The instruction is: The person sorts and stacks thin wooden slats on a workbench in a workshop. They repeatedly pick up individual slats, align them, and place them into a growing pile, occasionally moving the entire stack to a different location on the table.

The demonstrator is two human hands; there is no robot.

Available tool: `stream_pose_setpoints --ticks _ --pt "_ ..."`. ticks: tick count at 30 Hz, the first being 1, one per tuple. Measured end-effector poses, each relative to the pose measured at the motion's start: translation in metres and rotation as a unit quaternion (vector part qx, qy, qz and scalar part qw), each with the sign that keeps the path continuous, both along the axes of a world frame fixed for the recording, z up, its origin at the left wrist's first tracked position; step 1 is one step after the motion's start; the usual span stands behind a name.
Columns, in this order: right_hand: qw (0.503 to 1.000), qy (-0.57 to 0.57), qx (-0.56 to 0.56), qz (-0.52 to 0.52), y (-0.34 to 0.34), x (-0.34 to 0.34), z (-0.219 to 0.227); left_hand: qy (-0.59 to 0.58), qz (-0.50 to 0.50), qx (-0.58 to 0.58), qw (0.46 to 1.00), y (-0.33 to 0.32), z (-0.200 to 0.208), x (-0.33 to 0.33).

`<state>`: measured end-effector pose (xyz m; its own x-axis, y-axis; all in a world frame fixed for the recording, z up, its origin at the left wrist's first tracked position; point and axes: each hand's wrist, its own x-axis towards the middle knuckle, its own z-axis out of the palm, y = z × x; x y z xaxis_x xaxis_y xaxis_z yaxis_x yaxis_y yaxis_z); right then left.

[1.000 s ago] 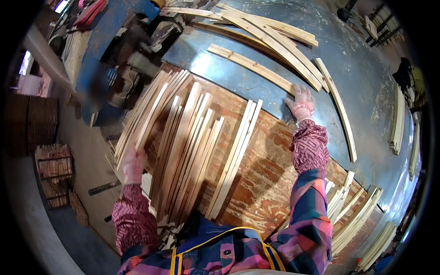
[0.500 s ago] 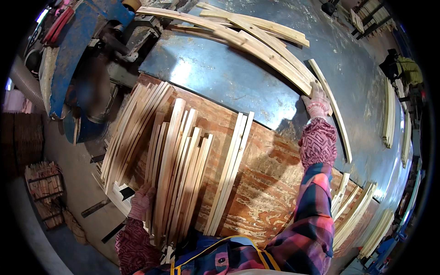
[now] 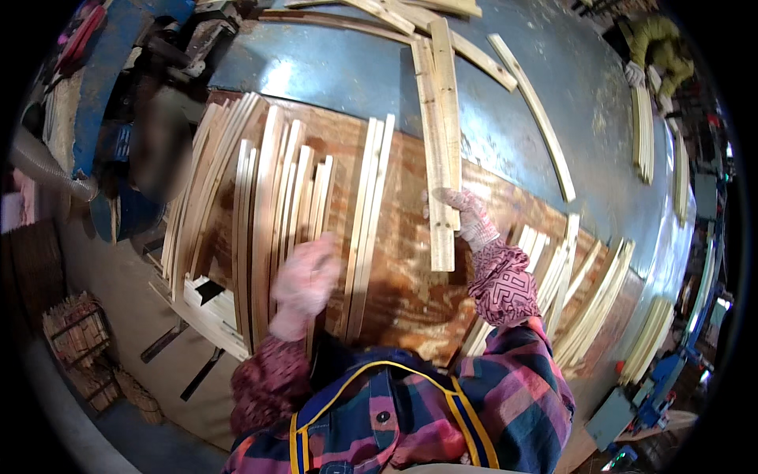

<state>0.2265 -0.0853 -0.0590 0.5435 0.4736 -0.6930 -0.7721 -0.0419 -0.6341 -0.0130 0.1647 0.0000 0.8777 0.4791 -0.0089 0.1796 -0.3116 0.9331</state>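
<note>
My gloved right hand (image 3: 469, 215) grips two light wooden strips (image 3: 436, 142) near their lower ends. Side by side, they run away from me over the plywood and onto the blue metal table. My gloved left hand (image 3: 306, 275), smeared by motion, is over the near part of a group of wooden strips (image 3: 270, 182); its fingers cannot be made out. Between my hands, a pair of narrow strips (image 3: 370, 205) lies on the plywood board (image 3: 407, 261).
More strips (image 3: 387, 14) lie crossed at the far side of the blue metal table (image 3: 339, 75), and a single strip (image 3: 537, 118) lies to the right. A blue machine (image 3: 87, 103) stands at left. Further strips (image 3: 596, 304) lie right. Another person (image 3: 659, 47) works far right.
My right hand has drawn two strips from the far pile toward me, over the plywood. My left hand has lifted from the left strips and moved right. The view has shifted.
</note>
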Motion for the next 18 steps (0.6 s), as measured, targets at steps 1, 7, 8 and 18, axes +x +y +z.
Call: stream_pose_setpoints --ticks 1,7,8,18 --pt "1.000 0.021 0.013 0.001 -0.011 -0.022 -0.016 0.085 -0.025 -0.087 0.992 -0.029 -0.010 0.001" --pt "0.930 -0.113 -0.236 0.258 -0.018 -0.126 -0.025 0.285 -0.049 0.238 0.927 -0.067 -0.041 -0.003" --pt "0.922 -0.094 -0.232 0.294 -0.007 -0.138 -0.005 0.310 -0.051 0.192 0.930 -0.063 -0.049 -0.004" --pt "0.681 -0.411 -0.297 0.528 0.007 -0.041 0.020 0.473 -0.091 0.271 0.833 -0.098 -0.049 0.050"
